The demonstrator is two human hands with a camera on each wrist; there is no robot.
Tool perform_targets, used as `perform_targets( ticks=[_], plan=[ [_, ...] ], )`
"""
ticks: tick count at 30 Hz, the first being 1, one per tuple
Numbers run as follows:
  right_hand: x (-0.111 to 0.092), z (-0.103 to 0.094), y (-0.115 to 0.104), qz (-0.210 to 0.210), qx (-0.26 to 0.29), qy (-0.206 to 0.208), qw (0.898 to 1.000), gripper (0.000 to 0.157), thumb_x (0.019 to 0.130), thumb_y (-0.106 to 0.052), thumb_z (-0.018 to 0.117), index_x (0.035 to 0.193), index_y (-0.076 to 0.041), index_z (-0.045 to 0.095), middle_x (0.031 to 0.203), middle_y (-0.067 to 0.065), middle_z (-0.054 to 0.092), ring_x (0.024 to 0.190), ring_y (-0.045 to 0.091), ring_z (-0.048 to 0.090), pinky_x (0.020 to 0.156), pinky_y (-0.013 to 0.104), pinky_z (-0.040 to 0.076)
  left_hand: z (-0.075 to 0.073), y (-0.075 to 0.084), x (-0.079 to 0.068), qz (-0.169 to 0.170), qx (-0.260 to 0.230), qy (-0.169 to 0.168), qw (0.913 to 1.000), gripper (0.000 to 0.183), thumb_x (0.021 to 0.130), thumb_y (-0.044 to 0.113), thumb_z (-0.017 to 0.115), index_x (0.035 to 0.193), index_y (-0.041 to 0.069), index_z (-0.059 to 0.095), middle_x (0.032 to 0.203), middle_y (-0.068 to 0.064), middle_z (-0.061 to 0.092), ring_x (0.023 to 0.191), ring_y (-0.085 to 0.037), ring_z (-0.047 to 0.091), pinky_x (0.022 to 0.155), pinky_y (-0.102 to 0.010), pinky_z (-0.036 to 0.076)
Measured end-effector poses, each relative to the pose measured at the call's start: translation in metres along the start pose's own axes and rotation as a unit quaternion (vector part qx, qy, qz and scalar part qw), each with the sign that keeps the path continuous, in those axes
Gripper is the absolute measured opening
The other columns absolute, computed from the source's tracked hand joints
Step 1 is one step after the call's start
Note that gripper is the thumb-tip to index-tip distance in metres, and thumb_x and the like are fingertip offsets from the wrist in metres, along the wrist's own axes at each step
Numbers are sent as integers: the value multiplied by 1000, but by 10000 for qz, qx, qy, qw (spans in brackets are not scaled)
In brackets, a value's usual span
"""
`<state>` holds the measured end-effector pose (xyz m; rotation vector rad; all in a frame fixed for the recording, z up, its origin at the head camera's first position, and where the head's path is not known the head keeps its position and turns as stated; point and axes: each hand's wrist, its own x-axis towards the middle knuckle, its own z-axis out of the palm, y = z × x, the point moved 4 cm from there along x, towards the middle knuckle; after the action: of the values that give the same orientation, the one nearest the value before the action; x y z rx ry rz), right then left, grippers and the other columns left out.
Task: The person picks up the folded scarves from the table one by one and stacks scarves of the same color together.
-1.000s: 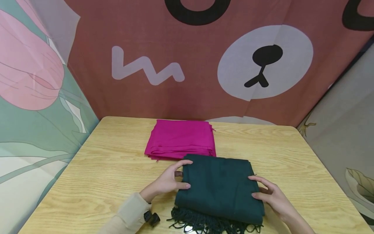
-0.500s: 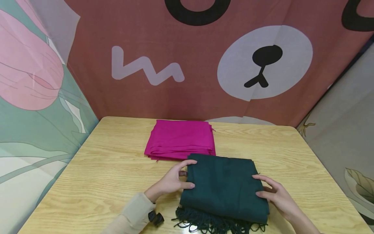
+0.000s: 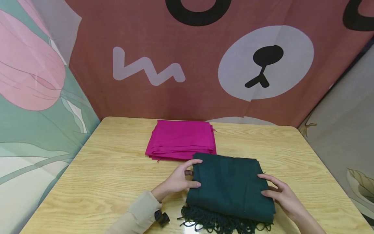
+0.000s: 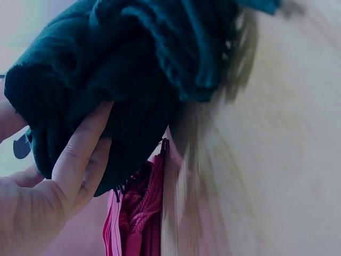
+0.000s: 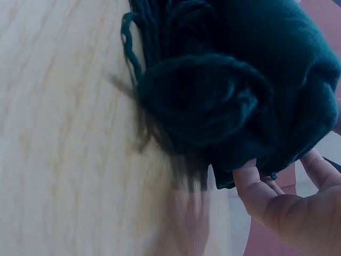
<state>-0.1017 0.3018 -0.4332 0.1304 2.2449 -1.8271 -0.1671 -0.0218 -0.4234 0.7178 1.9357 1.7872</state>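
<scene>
A folded dark green scarf [image 3: 229,185] with a looped fringe [image 3: 228,221] along its near side is held between my two hands. My left hand [image 3: 179,178] grips its left edge, with a finger and the thumb on top and other fingers tucked beneath. On the opposite edge, my right hand [image 3: 284,196] holds the scarf in the same way. In the left wrist view, fingers [image 4: 80,149] press into the cloth's folded underside, which appears raised off the wood. The scarf's far left corner overlaps the front of a folded magenta cloth [image 3: 182,135] in the head view.
The pale wooden table [image 3: 111,182] has rounded far corners. Behind it hangs a reddish-brown curtain [image 3: 140,100] with a cartoon face. Printed fabric [image 3: 29,130] closes off the left side, and a grey cloth [image 3: 344,120] hangs at the right. A small black device [image 3: 161,217] sits by my left wrist.
Both hands have carried the green scarf a short way to the right, keeping their grip on its edges. The magenta cloth has stayed in place, and less of its front right is covered.
</scene>
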Motion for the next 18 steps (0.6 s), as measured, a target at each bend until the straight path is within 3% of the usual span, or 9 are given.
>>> perform_targets(
  ticks=[8, 12, 18],
  plan=[
    [0, -4, -1, 45, 65, 25, 10000, 53, 86, -4, 57, 137, -13, 42, 144, 18, 11, 92, 8, 58, 72, 35, 50, 4, 3, 4, 11, 44, 11, 10000, 64, 78, -3, 68, 133, 16, 43, 131, -7, 43, 89, -20, 57, 69, -29, 50],
    [0, -6, -2, 41, 107, -10, 9999, 53, 87, -4, 56, 137, -14, 41, 146, 23, 4, 92, 3, 56, 73, 33, 50, 7, 5, 7, 35, 15, 4, 10000, 62, 78, -3, 68, 133, 15, 44, 129, -8, 44, 90, -20, 57, 70, -30, 50],
    [0, -10, -2, -8, 3, 107, 9999, 52, 87, -4, 56, 136, -14, 43, 146, 24, 4, 90, 2, 54, 71, 31, 49, 8, 6, 12, 62, 97, 16, 9999, 62, 78, -2, 69, 133, 15, 44, 123, -8, 48, 91, -20, 57, 72, -30, 49]
  ],
)
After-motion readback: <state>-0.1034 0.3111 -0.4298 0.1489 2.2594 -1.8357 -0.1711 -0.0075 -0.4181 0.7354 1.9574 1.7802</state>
